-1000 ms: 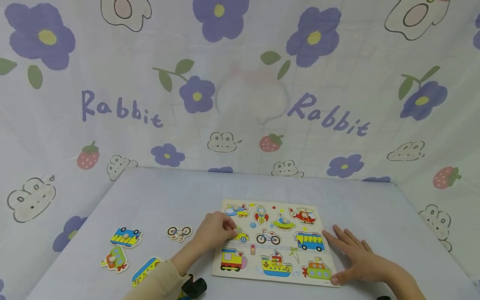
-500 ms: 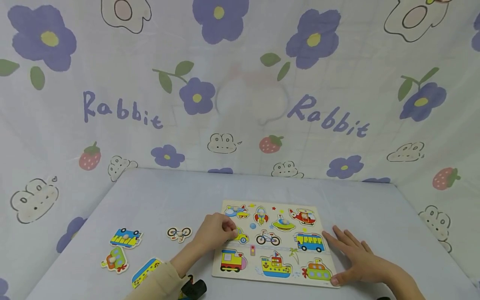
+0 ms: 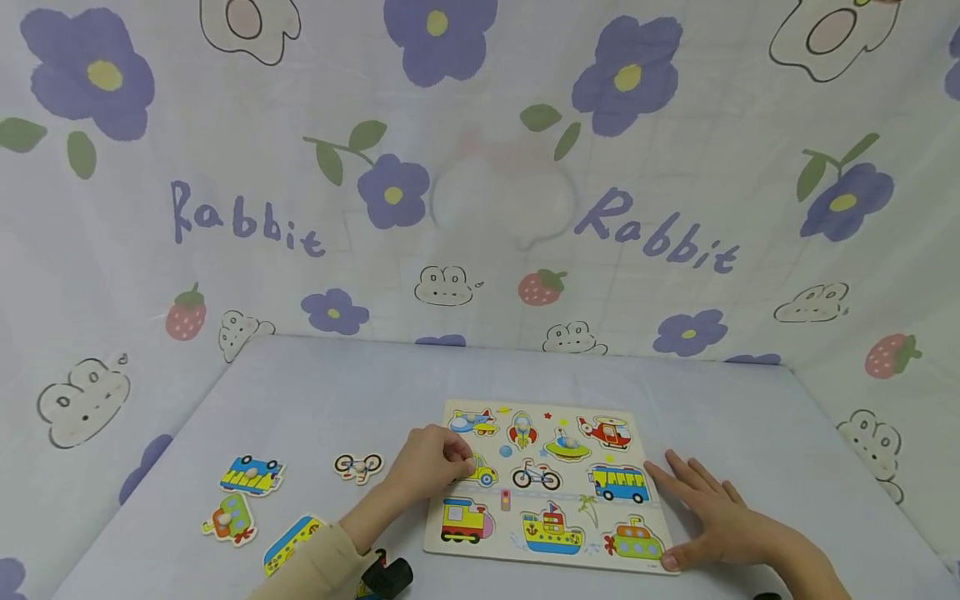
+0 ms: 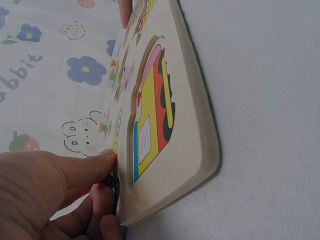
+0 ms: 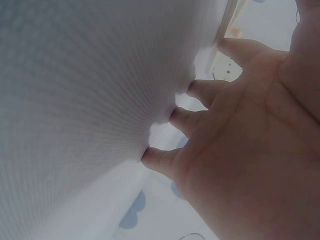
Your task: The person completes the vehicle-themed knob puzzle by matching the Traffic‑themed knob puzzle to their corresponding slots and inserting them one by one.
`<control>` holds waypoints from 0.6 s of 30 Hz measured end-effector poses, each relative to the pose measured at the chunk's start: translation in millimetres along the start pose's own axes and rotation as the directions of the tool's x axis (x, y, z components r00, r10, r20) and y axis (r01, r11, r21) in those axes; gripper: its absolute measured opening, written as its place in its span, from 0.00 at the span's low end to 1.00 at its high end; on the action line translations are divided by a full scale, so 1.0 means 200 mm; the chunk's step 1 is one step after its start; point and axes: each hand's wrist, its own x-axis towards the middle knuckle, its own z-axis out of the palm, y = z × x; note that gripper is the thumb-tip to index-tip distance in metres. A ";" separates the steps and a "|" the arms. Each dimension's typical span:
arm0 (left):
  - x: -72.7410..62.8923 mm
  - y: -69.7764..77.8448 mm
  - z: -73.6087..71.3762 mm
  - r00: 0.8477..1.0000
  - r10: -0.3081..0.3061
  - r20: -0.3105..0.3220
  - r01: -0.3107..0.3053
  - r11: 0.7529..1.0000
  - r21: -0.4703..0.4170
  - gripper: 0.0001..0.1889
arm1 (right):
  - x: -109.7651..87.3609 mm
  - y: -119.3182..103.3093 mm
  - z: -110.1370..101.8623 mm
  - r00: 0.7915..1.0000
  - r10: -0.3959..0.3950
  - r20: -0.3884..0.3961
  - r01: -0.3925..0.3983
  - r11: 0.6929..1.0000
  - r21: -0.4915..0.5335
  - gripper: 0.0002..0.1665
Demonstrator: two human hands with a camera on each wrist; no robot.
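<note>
A wooden puzzle board (image 3: pixel 506 537) lies flat on the table. The thumb and fingers of my left hand (image 3: pixel 420 461) pinch a yellow car puzzle piece (image 3: pixel 487 472) at the board's left side; the fingers cover its left part and any knob. In the left wrist view the thumb (image 4: pixel 87 170) presses down right at the board's surface, beyond the train picture (image 4: pixel 152 120). My right hand (image 3: pixel 726 527) lies with fingers spread beside the board's right edge, the thumb at its lower right corner. Its fingertips (image 5: pixel 150 156) touch the tablecloth.
Loose bus (image 3: pixel 251 476), submarine (image 3: pixel 229 520) and bicycle (image 3: pixel 358 467) pieces lie left of the board. A blue and yellow piece (image 3: pixel 291 543) is partly under the left sleeve (image 3: pixel 324 565). Knobbed airplane (image 3: pixel 472 422), rocket (image 3: pixel 522 432) and flying saucer (image 3: pixel 567 446) pieces sit in the board.
</note>
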 end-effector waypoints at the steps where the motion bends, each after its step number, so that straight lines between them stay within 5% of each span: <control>1: 0.00 0.00 0.00 1.000 0.000 0.000 0.000 1.000 0.000 0.04 | 0.00 0.00 0.00 1.000 0.000 0.000 0.000 1.000 -0.001 0.71; 18: -0.04 -0.01 -0.06 0.996 0.061 0.063 -0.059 0.998 -0.023 0.05 | 0.01 0.01 0.00 1.000 -0.014 0.004 0.014 1.000 -0.001 0.70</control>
